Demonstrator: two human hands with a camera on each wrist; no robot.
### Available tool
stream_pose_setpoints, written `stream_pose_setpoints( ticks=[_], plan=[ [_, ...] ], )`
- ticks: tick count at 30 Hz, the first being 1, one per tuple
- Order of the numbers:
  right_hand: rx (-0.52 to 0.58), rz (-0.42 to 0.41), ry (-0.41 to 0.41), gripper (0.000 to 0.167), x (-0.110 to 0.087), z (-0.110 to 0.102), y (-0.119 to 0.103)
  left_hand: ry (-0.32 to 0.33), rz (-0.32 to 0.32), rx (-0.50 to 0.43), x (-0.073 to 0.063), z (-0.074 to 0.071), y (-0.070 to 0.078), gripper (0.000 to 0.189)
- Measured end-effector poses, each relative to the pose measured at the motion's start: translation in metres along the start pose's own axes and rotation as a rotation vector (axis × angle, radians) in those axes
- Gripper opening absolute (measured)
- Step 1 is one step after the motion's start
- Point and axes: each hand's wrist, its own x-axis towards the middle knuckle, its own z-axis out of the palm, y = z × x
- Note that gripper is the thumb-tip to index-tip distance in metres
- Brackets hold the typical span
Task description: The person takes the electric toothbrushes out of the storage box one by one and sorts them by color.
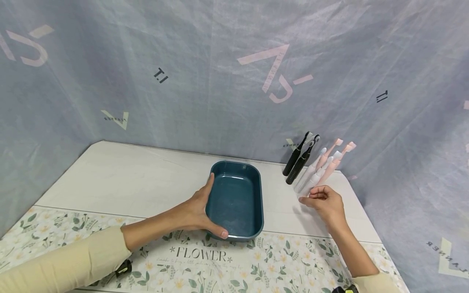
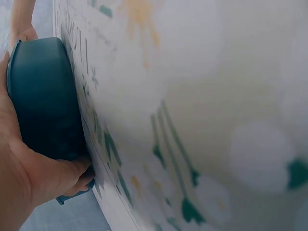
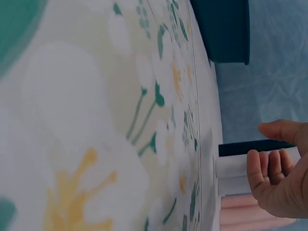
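In the head view a dark teal rectangular tub [image 1: 236,199] stands on the table. My left hand [image 1: 198,211] grips its left side, the thumb over the near rim; in the left wrist view the fingers [image 2: 77,175] curl against the tub's wall low down. My right hand [image 1: 327,203] is just in front of a white electric toothbrush [image 1: 311,181], thumb and bent fingers apart. In the right wrist view nothing shows between thumb and fingers [image 3: 264,166]. Beside the white pair stand two black electric toothbrushes [image 1: 298,167] and two pink ones [image 1: 331,167].
The table has a plain white back part [image 1: 146,179] and a floral cloth [image 1: 271,264] along the front, lettered FLOWER. A grey-blue printed curtain [image 1: 205,101] hangs behind and on both sides. The toothbrushes stand near the table's back right corner.
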Motion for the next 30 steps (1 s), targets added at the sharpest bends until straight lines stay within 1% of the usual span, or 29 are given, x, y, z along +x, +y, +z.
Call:
stream_pose_setpoints(
  ticks=[3, 8, 11, 13, 18, 20, 22, 25, 27, 30],
  plan=[
    [0.010, -0.003, -0.025, 0.041, -0.001, 0.005, 0.000, 0.003, 0.011, -0.011, 0.001, 0.000, -0.002, 0.183],
    [0.025, -0.008, -0.063, 0.039, -0.002, 0.012, -0.002, 0.017, 0.070, -0.052, 0.002, 0.000, -0.005, 0.184],
    [0.036, -0.012, -0.081, 0.039, -0.003, 0.017, -0.005, 0.024, 0.085, -0.084, 0.001, -0.001, -0.006, 0.183],
    [0.037, -0.013, -0.092, 0.039, -0.004, 0.020, -0.008, 0.024, 0.074, -0.100, 0.000, -0.001, -0.006, 0.182],
    [0.038, -0.030, -0.103, 0.039, -0.007, 0.028, -0.018, 0.034, 0.012, -0.148, -0.002, -0.005, -0.009, 0.173],
    [0.043, -0.050, -0.117, 0.040, -0.007, 0.031, -0.022, 0.035, -0.021, -0.188, -0.003, -0.008, -0.010, 0.167],
    [0.046, -0.078, -0.139, 0.042, -0.007, 0.034, -0.025, 0.031, -0.040, -0.236, -0.003, -0.012, -0.012, 0.163],
    [0.031, -0.140, -0.172, 0.045, -0.006, 0.039, -0.030, 0.045, -0.058, -0.253, -0.003, -0.020, -0.013, 0.160],
    [-0.004, -0.187, -0.182, 0.046, -0.006, 0.041, -0.032, 0.070, -0.050, -0.207, -0.002, -0.027, -0.014, 0.160],
    [-0.072, -0.253, -0.201, 0.048, -0.004, 0.047, -0.037, 0.125, -0.053, -0.062, -0.001, -0.038, -0.014, 0.162]
  ],
)
